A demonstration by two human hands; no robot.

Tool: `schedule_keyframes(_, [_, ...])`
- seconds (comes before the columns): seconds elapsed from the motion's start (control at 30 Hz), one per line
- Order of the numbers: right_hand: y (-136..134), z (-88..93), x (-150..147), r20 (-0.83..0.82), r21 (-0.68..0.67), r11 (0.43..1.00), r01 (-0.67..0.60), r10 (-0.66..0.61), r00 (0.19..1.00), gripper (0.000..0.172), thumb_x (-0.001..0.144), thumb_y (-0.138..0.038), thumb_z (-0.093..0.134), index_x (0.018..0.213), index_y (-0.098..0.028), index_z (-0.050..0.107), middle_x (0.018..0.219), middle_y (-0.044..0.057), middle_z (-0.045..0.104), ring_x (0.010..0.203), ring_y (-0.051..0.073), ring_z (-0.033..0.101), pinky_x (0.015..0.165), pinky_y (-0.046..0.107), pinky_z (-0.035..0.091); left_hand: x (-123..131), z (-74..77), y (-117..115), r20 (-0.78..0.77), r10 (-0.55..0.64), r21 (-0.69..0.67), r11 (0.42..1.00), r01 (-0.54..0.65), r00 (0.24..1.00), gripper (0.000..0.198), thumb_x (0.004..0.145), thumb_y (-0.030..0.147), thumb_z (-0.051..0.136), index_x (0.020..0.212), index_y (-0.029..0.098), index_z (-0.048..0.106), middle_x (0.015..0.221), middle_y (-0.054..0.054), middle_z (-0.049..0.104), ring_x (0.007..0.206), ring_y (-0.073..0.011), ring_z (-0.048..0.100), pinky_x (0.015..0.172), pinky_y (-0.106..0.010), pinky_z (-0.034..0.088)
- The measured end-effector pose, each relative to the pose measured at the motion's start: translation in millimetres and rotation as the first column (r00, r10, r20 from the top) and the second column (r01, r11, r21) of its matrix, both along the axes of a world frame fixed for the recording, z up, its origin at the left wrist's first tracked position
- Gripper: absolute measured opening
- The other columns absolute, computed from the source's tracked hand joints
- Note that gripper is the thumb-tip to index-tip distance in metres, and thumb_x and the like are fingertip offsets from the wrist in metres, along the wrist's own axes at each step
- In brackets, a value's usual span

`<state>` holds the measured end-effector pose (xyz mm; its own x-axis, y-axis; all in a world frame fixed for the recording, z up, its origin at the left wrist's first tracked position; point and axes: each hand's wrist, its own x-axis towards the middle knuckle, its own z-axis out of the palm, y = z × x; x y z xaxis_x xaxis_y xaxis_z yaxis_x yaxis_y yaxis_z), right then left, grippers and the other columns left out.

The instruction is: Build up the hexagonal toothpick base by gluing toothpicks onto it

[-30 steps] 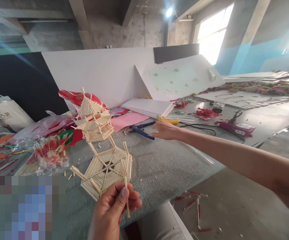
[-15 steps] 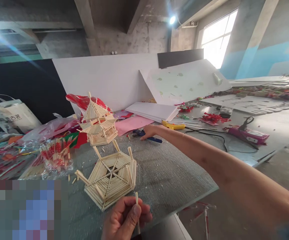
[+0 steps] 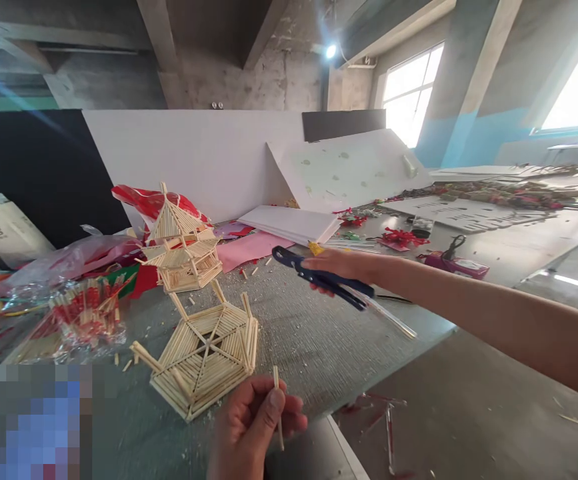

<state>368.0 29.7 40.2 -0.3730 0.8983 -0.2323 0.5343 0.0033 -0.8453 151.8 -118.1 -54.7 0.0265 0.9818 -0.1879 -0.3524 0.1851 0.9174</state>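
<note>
My left hand [image 3: 256,427] is closed near the table's front edge, pinching one short wooden stick [image 3: 278,405] upright. Just beyond it lies a flat hexagonal frame of wooden sticks [image 3: 203,352] with short posts rising from its corners. Behind that stands a small two-tier stick pavilion roof [image 3: 181,245]. My right hand [image 3: 337,265] is lifted above the table, closed round blue-handled cutters [image 3: 325,283] whose nose points left.
The table is grey and textured [image 3: 309,340], with stick offcuts scattered on it. A clear bag of red-tipped sticks [image 3: 81,313] lies at left. Pink paper [image 3: 249,247], a stack of white boards [image 3: 293,223], a yellow tool [image 3: 315,248] and red scraps lie behind. Concrete floor at right.
My right hand reached to the cutters on the table, closed on them and lifted them toward me. My left hand let go of the hexagonal frame and now holds only a single stick.
</note>
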Motion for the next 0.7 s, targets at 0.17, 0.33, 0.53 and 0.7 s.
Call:
schedule_keyframes(0.17, [-72, -7.2, 12, -0.263, -0.335, 0.942, -0.037, -0.056, 0.963, 0.017, 0.066, -0.025, 0.052, 0.080, -0.014, 0.054, 0.072, 0.004, 0.058, 0.058, 0.013, 0.054, 0.053, 0.026, 0.047, 10, 1.0, 3, 0.012, -0.017, 0.042, 0.999, 0.016, 1.000, 0.024, 0.067, 0.037, 0.068, 0.070, 0.016, 0.059, 0.056, 0.000, 0.064, 0.049, -0.0112, 0.059, 0.052, -0.021, 0.045])
schedule_keyframes(0.33, [-119, -17.4, 21, 0.162, -0.076, 0.997, 0.012, 0.000, 0.987, 0.013, 0.067, -0.026, 0.053, 0.077, -0.019, 0.052, 0.068, 0.006, 0.059, 0.058, 0.016, 0.055, 0.053, 0.027, 0.044, 7, 2.6, 4, -0.231, 0.035, 0.121, 0.993, -0.007, 0.972, 0.025, 0.067, 0.041, 0.066, 0.071, 0.017, 0.059, 0.058, 0.000, 0.065, 0.051, -0.0118, 0.058, 0.052, -0.021, 0.045])
schedule_keyframes(0.53, [-163, -33.5, 20, 0.510, 0.417, 0.898, -0.140, -0.104, 0.854, 0.021, 0.076, -0.028, 0.049, 0.094, -0.019, 0.055, 0.080, 0.006, 0.059, 0.074, 0.019, 0.057, 0.070, 0.030, 0.044, 1, -3.5, -2, -0.646, 0.281, 0.325, 0.943, -0.078, 0.710, 0.032, 0.068, 0.054, 0.058, 0.071, 0.023, 0.063, 0.063, 0.000, 0.067, 0.061, -0.0169, 0.063, 0.062, -0.026, 0.047])
schedule_keyframes(0.7, [-172, -46.7, 0, 0.514, 0.443, 0.883, -0.156, -0.108, 0.851, 0.022, 0.075, -0.021, 0.048, 0.096, -0.017, 0.054, 0.087, 0.007, 0.059, 0.078, 0.018, 0.057, 0.074, 0.030, 0.044, 6, -11.3, -6, -0.667, 0.378, 0.387, 0.912, -0.134, 0.642, 0.040, 0.067, 0.063, 0.053, 0.070, 0.025, 0.064, 0.063, 0.001, 0.068, 0.060, -0.0167, 0.063, 0.063, -0.025, 0.047])
